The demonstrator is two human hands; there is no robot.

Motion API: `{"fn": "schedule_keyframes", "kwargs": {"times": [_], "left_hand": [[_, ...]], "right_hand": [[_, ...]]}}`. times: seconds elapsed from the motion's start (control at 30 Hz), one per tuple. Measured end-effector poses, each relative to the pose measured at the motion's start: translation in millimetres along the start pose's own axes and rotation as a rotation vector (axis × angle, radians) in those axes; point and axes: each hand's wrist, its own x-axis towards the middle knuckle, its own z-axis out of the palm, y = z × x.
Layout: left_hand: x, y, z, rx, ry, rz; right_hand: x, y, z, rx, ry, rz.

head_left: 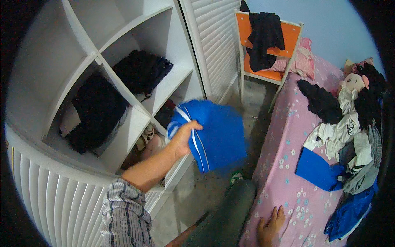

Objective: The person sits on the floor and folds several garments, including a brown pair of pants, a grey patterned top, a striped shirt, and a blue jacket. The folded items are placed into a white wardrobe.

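Note:
My left hand (186,138) is closed around a folded blue garment (220,138) with white stripes along one edge. The garment hangs in the air in front of the open shelf unit (123,92), its far edges blurred. Whether it is a jacket or trousers I cannot tell. On the pink flowered bed cover (284,181), my right hand (271,226) lies flat with its fingers stretched out, holding nothing.
Dark clothes (96,109) fill one cubby, and a black pile (142,70) sits in another. Shoes (146,138) stand in a lower compartment. Loose clothes (337,131) and a plush toy (354,82) lie on the bed. An orange chair (267,45) bears a black garment (265,35).

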Motion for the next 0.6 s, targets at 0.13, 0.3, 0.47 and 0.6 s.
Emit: {"fn": "schedule_keyframes", "kwargs": {"times": [0.13,0.3,0.47,0.6], "left_hand": [[43,90,-5,0.083,0.116,0.259],[88,208,-27,0.239,0.348,0.569],[144,344,-107,0.402,0.618,0.924],[155,434,-242,1.199,1.535,0.621]], "right_hand": [[8,-9,-12,-0.076,-0.145,0.081],[16,-17,-13,-0.102,-0.086,0.031],[13,-7,-9,-0.158,-0.204,0.112],[14,-1,-7,-0.033,-0.041,0.012]]}}
